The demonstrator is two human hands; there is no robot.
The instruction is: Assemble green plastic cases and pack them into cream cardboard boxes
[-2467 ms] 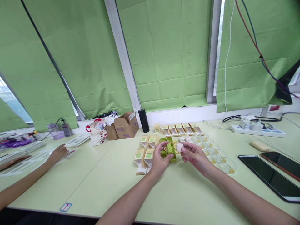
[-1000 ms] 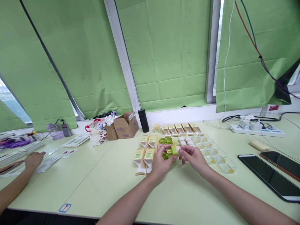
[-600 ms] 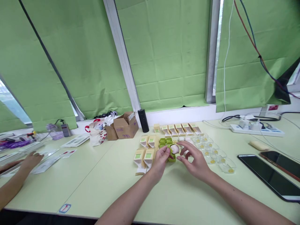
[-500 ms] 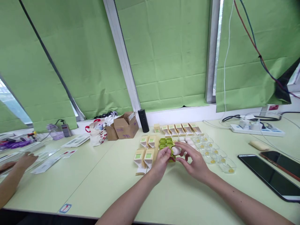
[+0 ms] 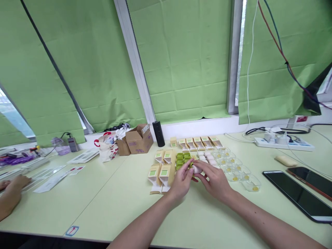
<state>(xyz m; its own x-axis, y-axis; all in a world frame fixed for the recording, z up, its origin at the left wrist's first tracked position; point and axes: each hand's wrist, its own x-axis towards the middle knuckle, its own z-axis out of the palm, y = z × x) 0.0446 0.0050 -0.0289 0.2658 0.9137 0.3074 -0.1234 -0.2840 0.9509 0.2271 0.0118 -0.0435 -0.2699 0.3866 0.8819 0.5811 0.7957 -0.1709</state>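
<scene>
In the head view my hands meet over the table, just in front of the goods. My left hand (image 5: 181, 180) is closed on a small green cup (image 5: 191, 165), mostly hidden by the fingers. The fingers of my right hand (image 5: 214, 178) close round a smooth white rounded piece (image 5: 197, 169), held against the cup. Right behind them stand several square green cups (image 5: 180, 161). Several whitish rounded pieces (image 5: 210, 157) lie in rows beside these. Clear plastic cups with yellow spots (image 5: 234, 169) spread to the right of my right hand.
Open card boxes (image 5: 165, 172) stand left of my hands, with another row (image 5: 198, 143) behind. A black cylinder (image 5: 158, 134) and a carton (image 5: 140, 140) are by the wall. Phones (image 5: 298, 195) and a power strip (image 5: 285, 143) lie right. A co-worker's hand (image 5: 19, 183) is far left.
My hands have drawn closer together, bringing the white piece against the green cup. My right fingers have moved slightly toward me and left, uncovering more whitish pieces. The co-worker's hand has moved left.
</scene>
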